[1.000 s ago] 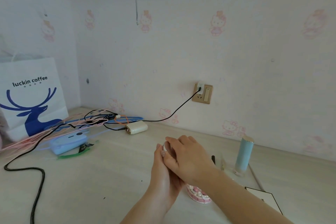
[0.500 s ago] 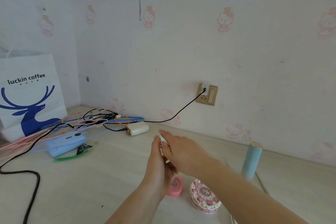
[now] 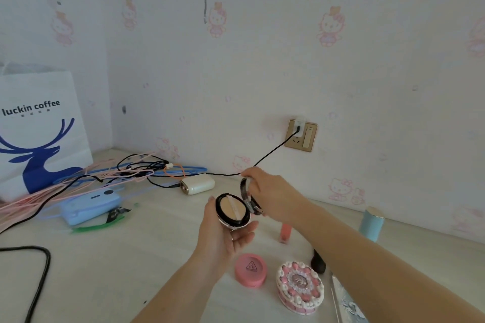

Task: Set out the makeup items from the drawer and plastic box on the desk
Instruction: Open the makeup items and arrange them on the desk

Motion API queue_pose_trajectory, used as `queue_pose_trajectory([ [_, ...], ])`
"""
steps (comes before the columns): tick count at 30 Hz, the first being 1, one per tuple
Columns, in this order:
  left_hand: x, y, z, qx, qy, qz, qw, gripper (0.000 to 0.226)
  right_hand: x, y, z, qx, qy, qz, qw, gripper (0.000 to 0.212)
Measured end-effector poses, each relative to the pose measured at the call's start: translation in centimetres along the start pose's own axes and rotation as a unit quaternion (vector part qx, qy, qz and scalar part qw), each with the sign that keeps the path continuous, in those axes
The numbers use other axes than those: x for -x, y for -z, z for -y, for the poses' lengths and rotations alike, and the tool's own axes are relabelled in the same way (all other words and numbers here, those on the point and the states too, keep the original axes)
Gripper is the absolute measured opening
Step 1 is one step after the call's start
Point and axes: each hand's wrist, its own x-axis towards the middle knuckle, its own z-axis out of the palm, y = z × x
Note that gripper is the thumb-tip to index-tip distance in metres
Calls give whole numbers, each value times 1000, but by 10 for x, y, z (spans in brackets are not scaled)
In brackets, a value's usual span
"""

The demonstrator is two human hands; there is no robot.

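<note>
So the round compact [image 3: 233,210] sits open in the left hand [image 3: 223,236], fingers cupped under its base, held up over the desk [image 3: 110,265]. Right hand [image 3: 273,193] pinches the flipped-up lid (pink compact [image 3: 250,269] lies just below).

My desk [image 3: 131,257] is a pale, wood-grain top set into a papered corner. At its back left stands a white paper bag [image 3: 39,126] (blue deer print), with a tangle of pink, blue and black cables [image 3: 110,173] beside it. A light blue device [image 3: 89,204] and a cream power bank [image 3: 197,184] lie near those. To my right sit a pink round compact [image 3: 250,269], a cake-shaped case [image 3: 300,287], a peach tube [image 3: 285,231] and 1 upright pale blue cylinder [image 3: 370,224].
</note>
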Motion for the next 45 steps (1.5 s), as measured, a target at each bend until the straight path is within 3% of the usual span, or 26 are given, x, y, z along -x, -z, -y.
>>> queue_pose_trajectory([
  [5,-13,17,-10,-41,14,-39,998,57,-18,0,-22,-66,-61,-33,995,37],
  [9,-22,27,-17,-119,-34,-28,992,36,-31,-10,-39,-99,-114,-39,988,39],
  [10,-25,31,-17,-160,-44,-18,986,43,-35,-12,-43,-96,-121,-38,987,40],
  [11,-30,35,-17,-218,-50,-11,974,66,-38,-15,-47,-95,-124,-36,987,40],
  [13,-38,40,-16,-370,-55,-4,928,111,-44,-20,-53,-91,-124,-31,988,41],
  [14,-43,41,-15,-450,-60,-1,891,116,-47,-23,-56,-85,-123,-26,988,41],
  [16,-53,43,-12,-567,-83,12,820,98,-54,-29,-62,-55,-116,-17,992,40],
  [18,-63,43,-10,-629,-120,27,768,60,-61,-33,-68,-20,-116,-11,993,39],
  [20,-73,46,-9,-656,-143,31,740,49,-68,-37,-75,16,-122,-1,992,39],
  [26,-95,52,-7,-699,-106,25,707,79,-84,-42,-95,112,-121,28,986,41],
  [31,-110,61,0,-756,-109,19,646,61,-88,-47,-103,132,-126,51,982,42],
  [34,-110,62,3,-764,-104,16,637,74,-87,-51,-108,127,-132,49,982,42],
  [45,-110,60,4,-785,-86,17,613,74,-84,-51,-113,115,-133,38,984,34],
])
